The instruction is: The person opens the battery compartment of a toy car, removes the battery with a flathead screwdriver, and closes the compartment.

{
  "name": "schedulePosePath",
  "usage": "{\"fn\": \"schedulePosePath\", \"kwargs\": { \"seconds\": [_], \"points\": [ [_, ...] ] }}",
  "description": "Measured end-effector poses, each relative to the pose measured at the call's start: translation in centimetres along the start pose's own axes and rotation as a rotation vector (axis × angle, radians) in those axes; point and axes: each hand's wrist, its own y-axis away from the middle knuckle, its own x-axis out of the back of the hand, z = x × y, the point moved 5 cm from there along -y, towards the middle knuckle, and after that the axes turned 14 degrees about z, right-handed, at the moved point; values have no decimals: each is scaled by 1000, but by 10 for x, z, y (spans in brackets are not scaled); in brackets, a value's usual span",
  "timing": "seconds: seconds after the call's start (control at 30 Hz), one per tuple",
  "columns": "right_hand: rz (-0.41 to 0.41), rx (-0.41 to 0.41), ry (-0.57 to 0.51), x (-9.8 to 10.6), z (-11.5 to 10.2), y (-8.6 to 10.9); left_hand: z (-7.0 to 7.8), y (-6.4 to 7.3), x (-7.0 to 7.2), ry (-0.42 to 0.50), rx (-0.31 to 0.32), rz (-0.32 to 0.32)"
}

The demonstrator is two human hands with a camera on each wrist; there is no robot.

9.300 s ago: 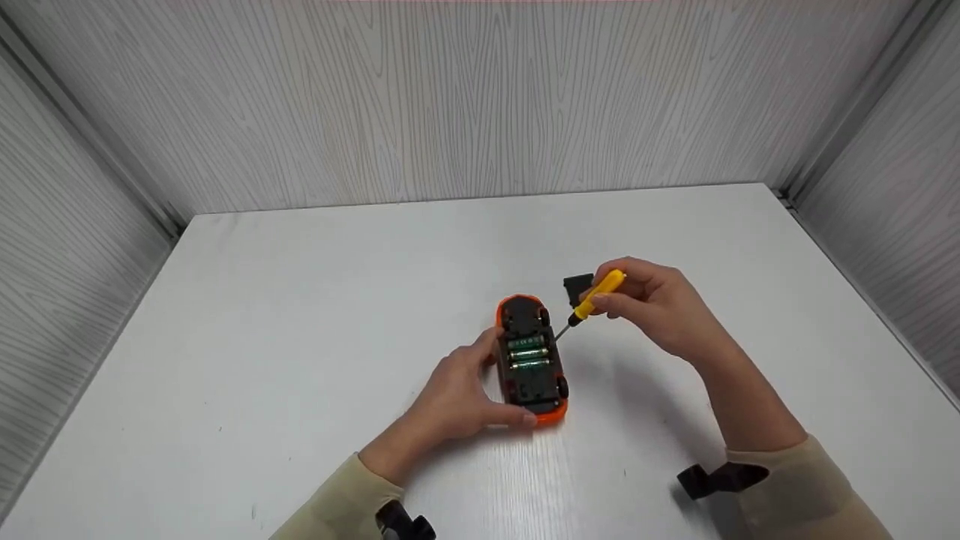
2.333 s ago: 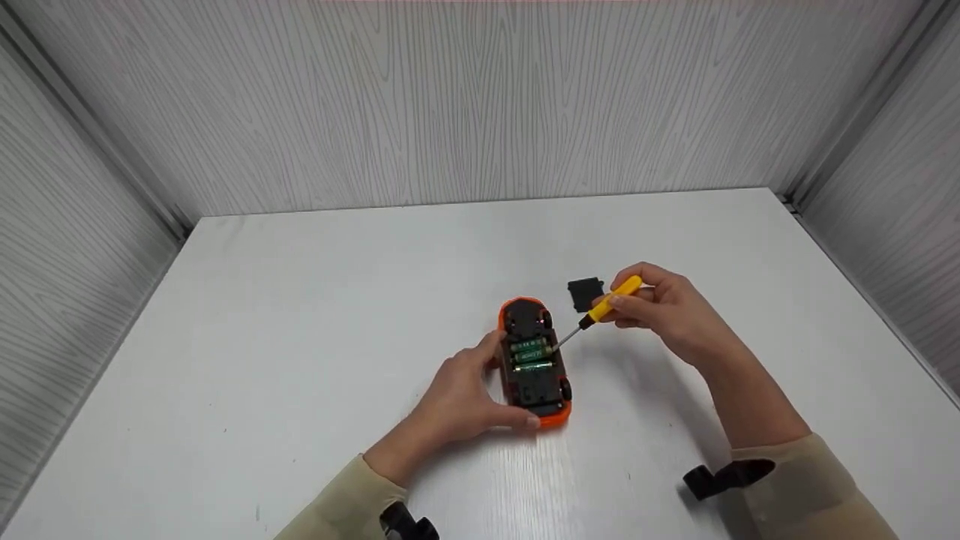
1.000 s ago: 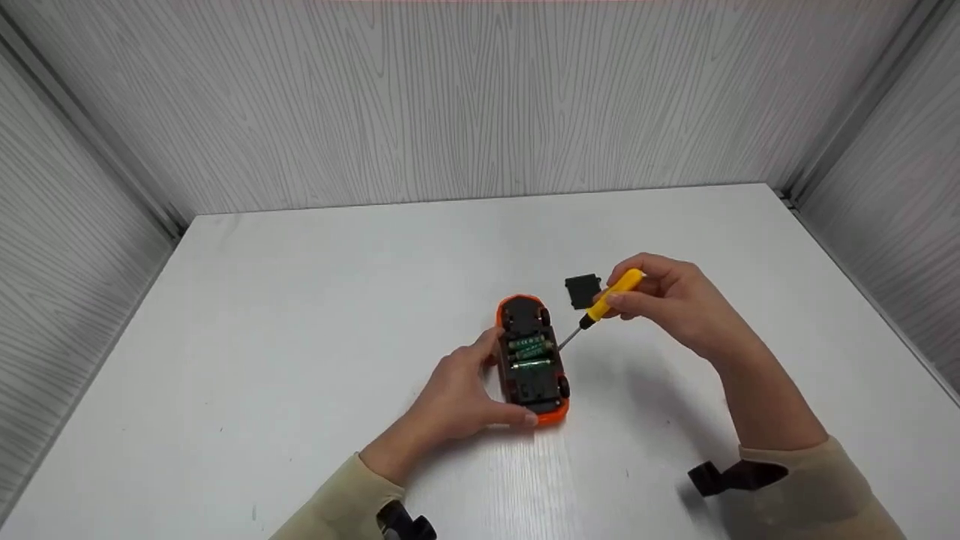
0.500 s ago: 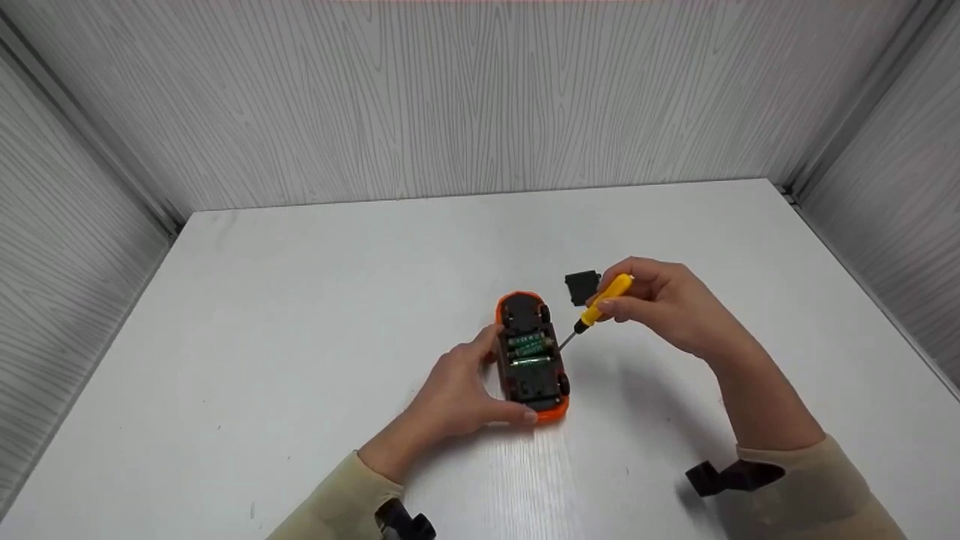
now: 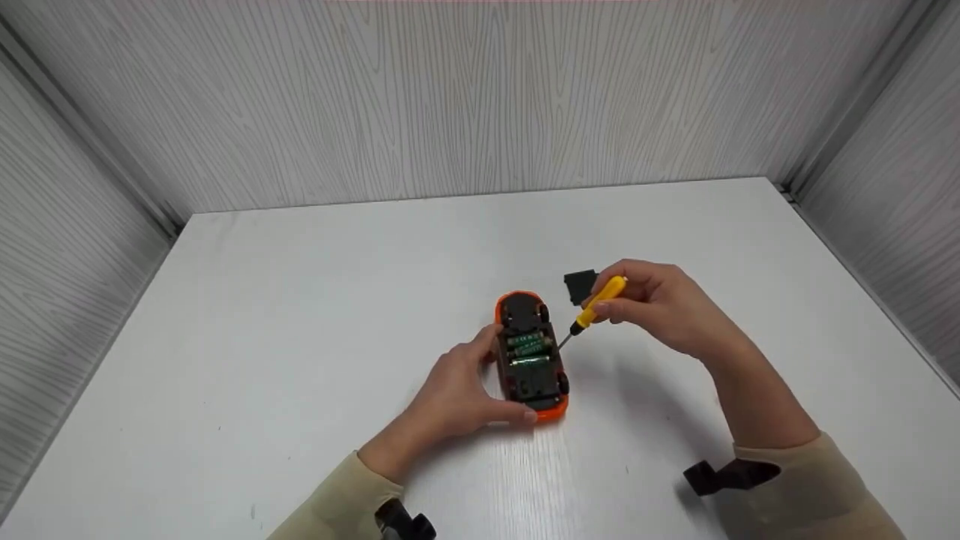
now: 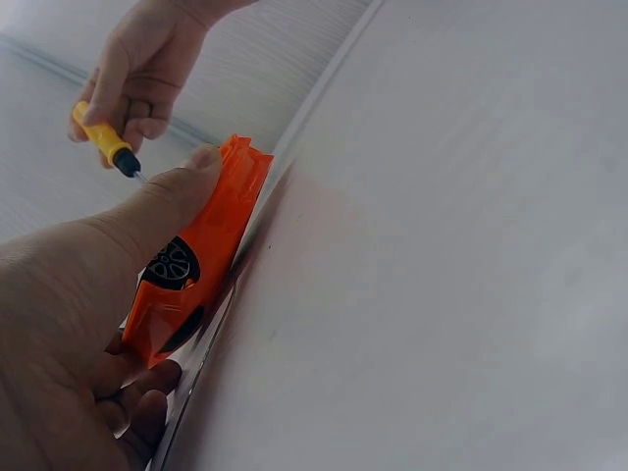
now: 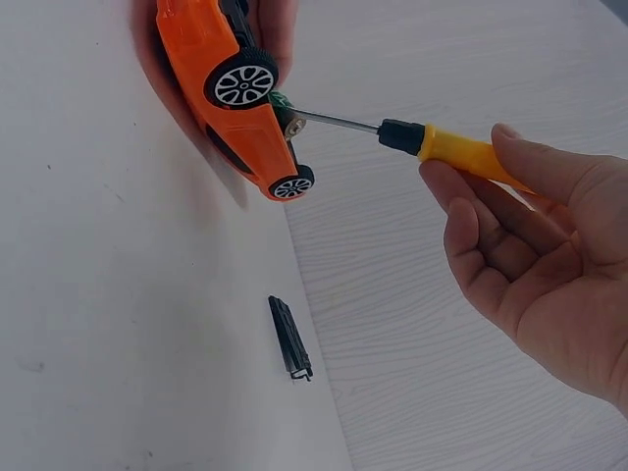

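An orange toy car (image 5: pixel 551 414) lies upside down on the white table, its black underside facing up. My left hand (image 5: pixel 457 394) grips it from the left, thumb at the near end and fingers along the far side. Three green batteries (image 5: pixel 530 349) sit in its open compartment; one lies askew. In the right wrist view a battery end (image 7: pixel 294 126) sticks up above the car's side. Between thumb and fingers, my right hand (image 5: pixel 664 307) pinches a yellow-handled screwdriver (image 5: pixel 601 300). The metal tip reaches the compartment's right edge, beside the raised battery.
A small black battery cover (image 5: pixel 580 286) lies on the table (image 5: pixel 315 322) just beyond the right hand, partly hidden by its fingers. Pale wood-grain panels (image 5: pixel 480 97) stand at the back and both sides.
Since the oldest frame, the middle battery has gone from level to askew. Over the last second, the right hand and screwdriver handle have shifted slightly left; the left hand has kept its grip.
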Motion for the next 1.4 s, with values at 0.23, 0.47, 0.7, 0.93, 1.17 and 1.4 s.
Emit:
{"fn": "schedulePosePath", "kwargs": {
  "seconds": [0.23, 0.47, 0.7, 0.93, 1.17, 1.4],
  "points": [
    [-3, -12, 9, -2, 1, 0, 0, 0, 1, -6, -2, 2],
    [-12, -18, 9, -3, 3, 0, -1, 1, 0, -11, 11, 1],
    [-13, -16, -14, -3, 3, 0, -1, 2, 0, -5, 20, 1],
    [-11, -7, -7, -4, 3, 0, 0, 1, 0, 13, 11, 2],
    [-5, -11, 12, -6, 2, 0, 0, 0, 0, 13, -1, 4],
    [-13, -8, 32, -7, 1, 1, 0, 0, -1, -2, -12, 11]
  ]
}}
